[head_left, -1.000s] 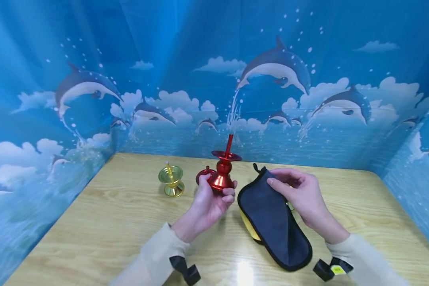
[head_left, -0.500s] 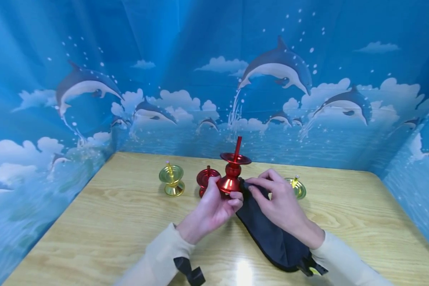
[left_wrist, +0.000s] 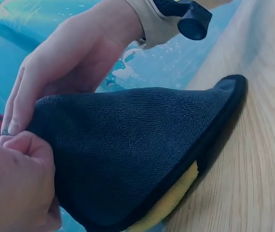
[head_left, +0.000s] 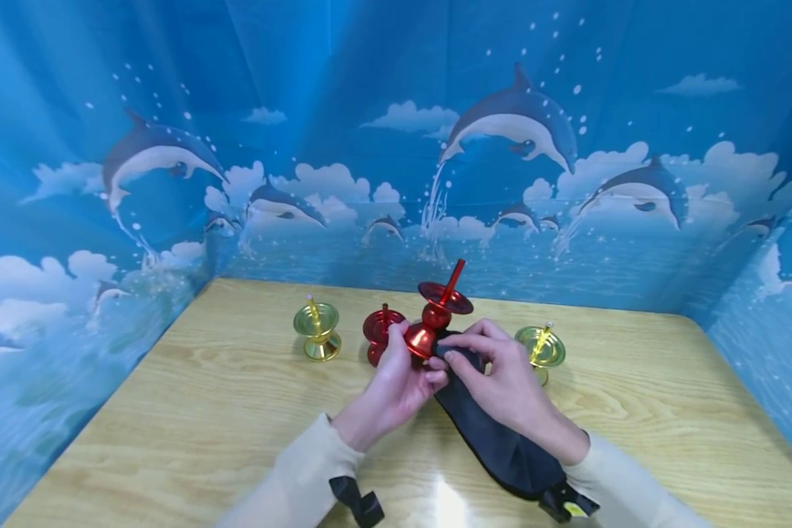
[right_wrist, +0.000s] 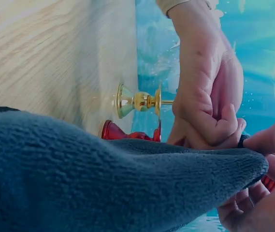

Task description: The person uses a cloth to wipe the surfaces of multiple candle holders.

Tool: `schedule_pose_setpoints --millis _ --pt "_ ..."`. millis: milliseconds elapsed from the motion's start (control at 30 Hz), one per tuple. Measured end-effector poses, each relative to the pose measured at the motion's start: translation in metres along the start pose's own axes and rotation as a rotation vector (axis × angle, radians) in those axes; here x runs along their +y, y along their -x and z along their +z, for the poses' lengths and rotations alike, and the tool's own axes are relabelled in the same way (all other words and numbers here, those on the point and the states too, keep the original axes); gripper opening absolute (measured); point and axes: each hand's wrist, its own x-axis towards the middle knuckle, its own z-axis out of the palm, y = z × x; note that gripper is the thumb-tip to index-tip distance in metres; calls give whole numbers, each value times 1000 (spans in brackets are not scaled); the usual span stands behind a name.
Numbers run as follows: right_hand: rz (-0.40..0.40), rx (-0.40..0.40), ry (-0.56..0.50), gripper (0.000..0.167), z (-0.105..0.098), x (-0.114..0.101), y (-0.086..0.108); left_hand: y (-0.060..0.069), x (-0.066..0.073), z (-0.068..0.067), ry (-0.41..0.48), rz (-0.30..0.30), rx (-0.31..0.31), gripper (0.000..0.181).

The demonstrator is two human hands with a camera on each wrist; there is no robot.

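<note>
Farthest out, off to the left of both hands, a gold candleholder [head_left: 318, 335] stands upright on the wood-grained table [head_left: 191, 411]. Nearer in, just beyond the left thumb, stands a red candleholder [head_left: 380, 328], its lower part half hidden. The person's left hand [head_left: 396, 381] is curled, thumb up against the base of a larger red candleholder [head_left: 435, 317], holding it with its top and red rod leaning to the right. Close against that base, at the left fingertips, the right hand [head_left: 501, 375] has thumb and forefinger pinched on the narrow end of a dark grey cloth [head_left: 495, 440]. The fabric is edged in black, drops away below the right hand and passes beside its wrist; yellow shows on its underside. Past the right knuckles, a second gold candleholder [head_left: 541, 349] stands with its foot partly covered. Behind both hands hangs a blue dolphin-printed backdrop [head_left: 369, 73].
</note>
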Motion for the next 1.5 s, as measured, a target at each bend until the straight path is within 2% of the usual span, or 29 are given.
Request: schedule_pose_setpoints --millis 267,367,467,667,733,1000,1067,1267,1400,1500 --pt "44 62 4 20 3 4 3 2 -6 5 -225 296 94 11" --pt "58 95 3 19 4 4 4 4 -7 7 -262 351 80 7" --pt "58 116 -13 19 5 2 6 5 -8 7 -285 376 70 5" --pt "-45 151 -32 20 10 2 8 4 -10 6 -325 404 61 5" --pt "-53 158 -19 20 11 5 7 4 -10 6 -338 419 58 5" --pt "91 124 4 16 10 9 3 1 -11 4 -400 430 81 10" --pt "89 113 -4 17 9 7 5 0 -11 4 -429 436 95 12" --pt "1 103 10 18 10 4 6 -2 -11 2 -506 474 124 11" --pt "68 58 36 15 6 8 3 0 -9 -1 -576 514 120 15" --pt "129 7 44 14 1 10 3 2 -6 -4 -615 552 90 20"
